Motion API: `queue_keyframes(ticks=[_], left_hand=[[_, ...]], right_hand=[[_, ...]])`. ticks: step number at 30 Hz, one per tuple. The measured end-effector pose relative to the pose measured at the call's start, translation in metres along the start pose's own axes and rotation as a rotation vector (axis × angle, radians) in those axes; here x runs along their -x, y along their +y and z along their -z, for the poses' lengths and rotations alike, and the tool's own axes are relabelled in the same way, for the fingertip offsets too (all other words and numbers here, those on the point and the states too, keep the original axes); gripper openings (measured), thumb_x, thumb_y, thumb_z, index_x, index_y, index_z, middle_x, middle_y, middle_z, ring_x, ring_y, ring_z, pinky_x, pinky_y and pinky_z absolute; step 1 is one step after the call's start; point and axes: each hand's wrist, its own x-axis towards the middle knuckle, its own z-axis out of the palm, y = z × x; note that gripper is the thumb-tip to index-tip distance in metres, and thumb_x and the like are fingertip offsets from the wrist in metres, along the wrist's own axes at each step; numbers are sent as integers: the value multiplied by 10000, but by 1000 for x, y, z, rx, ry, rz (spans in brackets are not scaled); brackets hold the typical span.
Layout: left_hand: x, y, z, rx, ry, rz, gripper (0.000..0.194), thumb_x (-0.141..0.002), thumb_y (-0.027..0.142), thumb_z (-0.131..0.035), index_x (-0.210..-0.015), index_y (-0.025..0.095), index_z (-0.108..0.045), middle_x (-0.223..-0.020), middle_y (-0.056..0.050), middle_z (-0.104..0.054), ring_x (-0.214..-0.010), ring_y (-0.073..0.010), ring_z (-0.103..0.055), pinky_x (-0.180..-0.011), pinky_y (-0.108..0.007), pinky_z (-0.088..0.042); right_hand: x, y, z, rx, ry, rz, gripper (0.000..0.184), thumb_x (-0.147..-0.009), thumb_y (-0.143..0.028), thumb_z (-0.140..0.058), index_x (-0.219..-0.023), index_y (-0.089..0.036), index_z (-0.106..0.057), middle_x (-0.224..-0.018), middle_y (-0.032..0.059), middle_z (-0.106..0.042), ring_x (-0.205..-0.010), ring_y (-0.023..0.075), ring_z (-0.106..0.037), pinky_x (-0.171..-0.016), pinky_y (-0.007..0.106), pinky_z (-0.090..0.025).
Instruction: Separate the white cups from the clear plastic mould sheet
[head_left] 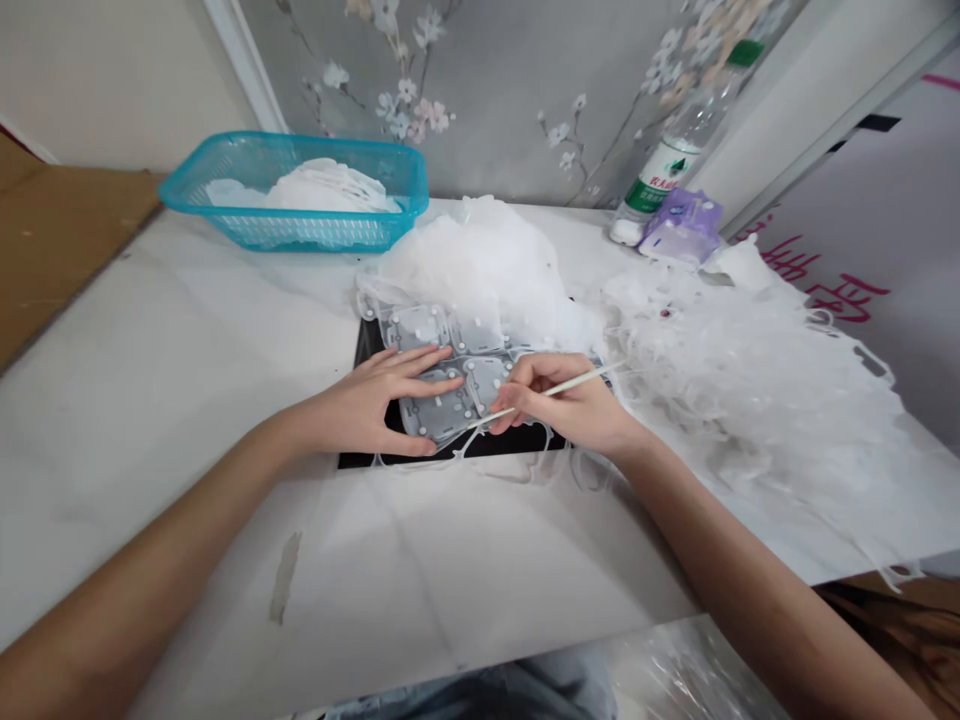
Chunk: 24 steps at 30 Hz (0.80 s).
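Tabletop: white with faint grey marbling (pixel 187 330), set against a grey wall printed with pale blossom (pixel 495 100).
Sheet: a translucent plastic sheet of rounded panels with small studs (pixel 435 412), lying on a flat black rectangular pad (pixel 525 440) between the hands.
Left hand: the left hand (pixel 367 400) lies palm down, fingers spread wide, thumb well apart, grasping nothing; fingertips rest on the sheet.
Right hand: the right hand (pixel 570 405) is closed in a pen-like pinch around a thin pale stick (pixel 577 381), its tip by a panel's lower edge; contact there cannot be told.
Risk: the stick could skid and scratch a panel or jab the left thumb, if pushed hard; thin strands might snag and drag the sheet if the left hand pressed too lightly.
Heaps: the billowy white translucent pile (pixel 480 265) behind the sheet could slump onto it if nudged; the tangled white plastic strands (pixel 765 400) lie right.
Basket: blue plastic, rectangular (pixel 292 142), holding white pieces.
Bottle label: clear bottle with green cap (pixel 667 160); red characters begin 农夫, smaller print unreadable. Purple packet (pixel 688 225) beside it: lettering illegible.
Panel writing: magenta strokes (pixel 847 297) on the right, not clearly readable.
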Motion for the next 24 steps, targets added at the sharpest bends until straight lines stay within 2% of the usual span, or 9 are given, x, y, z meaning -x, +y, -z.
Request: queue_keyframes(ticks=[4, 9, 13, 19, 24], left_hand=[[1, 0, 0, -7, 4, 1, 717, -744, 670, -504, -1387, 398, -340, -1529, 44, -94, -1404, -250, -119, -1126, -460, -89], [0, 2, 1, -9, -7, 11, 719, -745, 668, -503, -1388, 385, -346, -1530, 41, -96, -1405, -249, -110, -1127, -446, -86], [0, 3, 2, -4, -8, 21, 710, -750, 657, -507, -1388, 394, -340, -1531, 43, -84, -1407, -238, -101, -1126, -447, -73], [0, 4, 4, 6, -4, 28, 697, -745, 630, -537, -1377, 394, -362, -1529, 39, -107, -1404, -247, -117, -1123, -458, -88], [1, 3, 4, 21, -11, 31, 713, -737, 647, -534, -1381, 406, -346, -1529, 49, -99, -1405, -250, -106, -1128, -452, -70]], right_hand=[[0, 0, -3, -7, 3, 12, 254, -802, -321, -626, -655, -134, -539, -620, 59, -659, -611, 159, -669, -517, 195, -490], [2, -5, 1, 80, -58, 66, 210, -819, -279, -600, -669, -139, -555, -654, 51, -671, -638, 149, -667, -522, 195, -485], [3, -10, 10, 203, 1, 64, 198, -814, -255, -593, -645, -158, -557, -639, 37, -668, -574, 130, -633, -495, 207, -478], [2, -1, 5, 48, -3, 40, 227, -814, -307, -601, -656, -164, -522, -627, 22, -652, -654, 166, -673, -546, 218, -525], [2, -4, 7, 134, 17, 31, 225, -821, -294, -587, -644, -170, -527, -613, 27, -657, -592, 150, -656, -538, 224, -525]])
